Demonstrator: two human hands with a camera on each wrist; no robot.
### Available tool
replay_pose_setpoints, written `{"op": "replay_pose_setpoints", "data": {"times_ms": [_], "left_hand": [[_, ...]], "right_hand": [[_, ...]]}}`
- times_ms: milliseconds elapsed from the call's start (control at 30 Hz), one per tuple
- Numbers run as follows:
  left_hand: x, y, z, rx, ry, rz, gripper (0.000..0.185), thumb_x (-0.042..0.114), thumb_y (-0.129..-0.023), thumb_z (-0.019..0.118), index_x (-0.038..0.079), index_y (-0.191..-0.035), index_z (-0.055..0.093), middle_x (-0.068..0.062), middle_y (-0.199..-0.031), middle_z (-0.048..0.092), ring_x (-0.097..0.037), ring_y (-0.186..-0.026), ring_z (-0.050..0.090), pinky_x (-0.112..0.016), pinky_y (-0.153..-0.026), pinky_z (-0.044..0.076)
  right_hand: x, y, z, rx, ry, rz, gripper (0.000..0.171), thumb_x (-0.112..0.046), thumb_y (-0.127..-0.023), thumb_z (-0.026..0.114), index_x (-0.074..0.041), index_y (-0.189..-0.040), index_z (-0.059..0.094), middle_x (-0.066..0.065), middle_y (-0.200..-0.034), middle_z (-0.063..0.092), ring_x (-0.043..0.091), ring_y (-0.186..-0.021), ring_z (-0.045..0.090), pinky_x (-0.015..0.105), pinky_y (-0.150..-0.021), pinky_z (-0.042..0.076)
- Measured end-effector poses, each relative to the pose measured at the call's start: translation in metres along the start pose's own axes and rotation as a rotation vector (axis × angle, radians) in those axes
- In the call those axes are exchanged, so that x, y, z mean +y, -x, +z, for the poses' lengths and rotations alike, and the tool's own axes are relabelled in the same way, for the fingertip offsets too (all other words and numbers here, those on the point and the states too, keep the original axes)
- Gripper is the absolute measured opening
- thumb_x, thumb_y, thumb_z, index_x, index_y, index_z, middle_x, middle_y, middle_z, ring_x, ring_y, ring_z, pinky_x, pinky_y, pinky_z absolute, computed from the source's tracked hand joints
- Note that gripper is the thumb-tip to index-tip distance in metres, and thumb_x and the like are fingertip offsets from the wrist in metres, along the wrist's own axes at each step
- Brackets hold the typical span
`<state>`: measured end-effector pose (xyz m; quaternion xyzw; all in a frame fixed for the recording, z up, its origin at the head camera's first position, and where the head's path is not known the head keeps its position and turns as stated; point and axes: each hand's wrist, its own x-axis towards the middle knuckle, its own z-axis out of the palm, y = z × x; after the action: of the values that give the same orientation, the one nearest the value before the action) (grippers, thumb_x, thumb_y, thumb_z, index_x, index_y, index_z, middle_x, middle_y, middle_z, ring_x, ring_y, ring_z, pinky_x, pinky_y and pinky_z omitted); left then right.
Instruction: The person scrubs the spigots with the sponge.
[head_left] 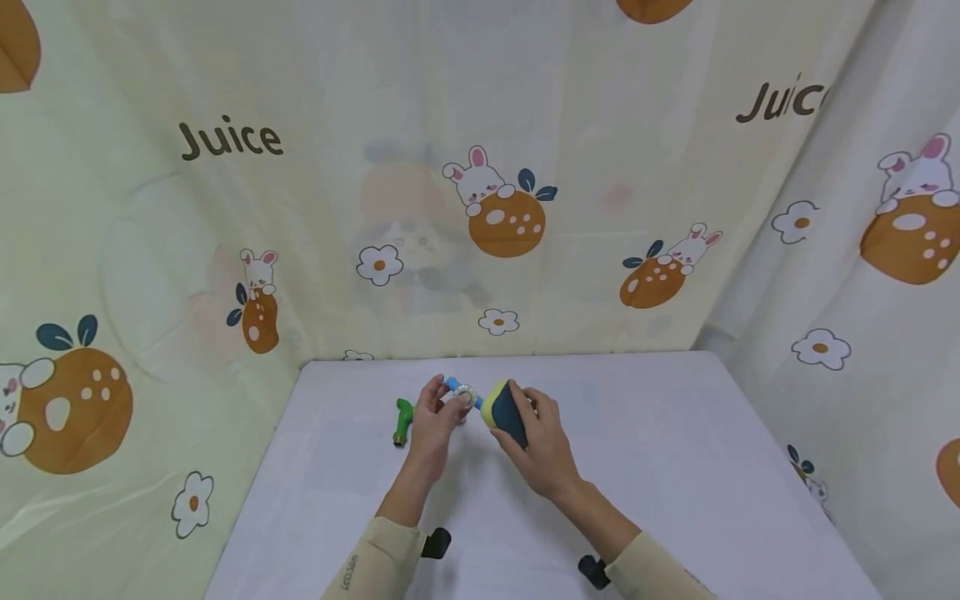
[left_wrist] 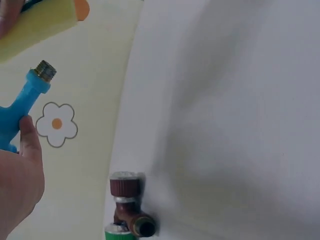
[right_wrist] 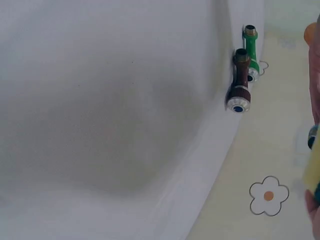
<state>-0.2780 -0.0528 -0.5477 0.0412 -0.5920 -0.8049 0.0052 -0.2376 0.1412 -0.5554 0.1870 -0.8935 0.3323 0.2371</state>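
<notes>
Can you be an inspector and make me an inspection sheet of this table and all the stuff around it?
Surface: white table, shadows on it.
Job's things: blue tap, held up off the table; sponge, yellow and dark blue, also held up.
Clutter: green tap and brown tap, lying close together; can't tell if they touch.
Hands: left hand grips the blue tap; right hand holds the sponge.
Cables: nothing seen.
Surroundings: curtain printed with bunnies, flowers and "Juice".
</notes>
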Motion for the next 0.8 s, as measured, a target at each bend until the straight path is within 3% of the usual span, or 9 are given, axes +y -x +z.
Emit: {"op": "replay_pose_setpoints", "data": {"times_ms": [133, 233, 400, 567, 800], "left_hand": [[0.001, 0.001, 0.005, -0.026, 0.077, -0.022, 0.082, 0.015, -0.095, 0.071, 0.017, -0.163, 0.027, -0.015, -0.146, 0.047, -0.015, -0.115, 0.063, -0.028, -0.100, 0.056], [0.002, 0.003, 0.009, -0.059, 0.088, -0.052, 0.075, 0.019, -0.096, 0.067, 0.012, -0.161, 0.031, -0.018, -0.149, 0.045, -0.013, -0.116, 0.061, -0.024, -0.097, 0.055], [0.004, 0.005, 0.012, -0.114, 0.089, -0.136, 0.059, 0.028, -0.096, 0.062, 0.000, -0.146, 0.048, -0.015, -0.139, 0.056, -0.010, -0.102, 0.065, -0.020, -0.087, 0.056], [0.003, 0.006, 0.007, -0.187, -0.003, -0.195, 0.045, 0.032, -0.099, 0.058, -0.002, -0.128, 0.064, -0.005, -0.120, 0.064, -0.011, -0.097, 0.067, -0.025, -0.093, 0.055], [0.002, 0.006, 0.001, -0.345, -0.106, -0.253, 0.047, 0.039, -0.101, 0.050, 0.001, -0.124, 0.063, -0.005, -0.111, 0.062, -0.016, -0.095, 0.064, -0.030, -0.094, 0.056]], "right_hand": [[-0.008, 0.002, 0.003, 0.059, 0.053, -0.189, 0.090, -0.031, -0.088, 0.085, -0.014, -0.162, 0.037, 0.017, -0.145, 0.047, 0.032, -0.125, 0.049, 0.047, -0.088, 0.060], [-0.012, 0.002, 0.004, 0.085, 0.126, -0.246, 0.089, -0.033, -0.088, 0.084, -0.013, -0.162, 0.037, 0.019, -0.147, 0.046, 0.032, -0.125, 0.048, 0.045, -0.093, 0.058], [-0.014, 0.000, 0.005, 0.077, 0.205, -0.242, 0.083, -0.035, -0.092, 0.079, -0.014, -0.161, 0.039, 0.020, -0.148, 0.046, 0.033, -0.128, 0.044, 0.046, -0.101, 0.050], [-0.010, -0.001, 0.003, 0.073, 0.233, -0.230, 0.083, -0.031, -0.088, 0.084, -0.015, -0.159, 0.044, 0.020, -0.147, 0.049, 0.033, -0.126, 0.045, 0.047, -0.099, 0.049], [-0.006, -0.001, -0.002, 0.049, 0.197, -0.230, 0.078, -0.028, -0.089, 0.083, -0.017, -0.157, 0.047, 0.018, -0.147, 0.049, 0.033, -0.124, 0.046, 0.049, -0.100, 0.050]]}}
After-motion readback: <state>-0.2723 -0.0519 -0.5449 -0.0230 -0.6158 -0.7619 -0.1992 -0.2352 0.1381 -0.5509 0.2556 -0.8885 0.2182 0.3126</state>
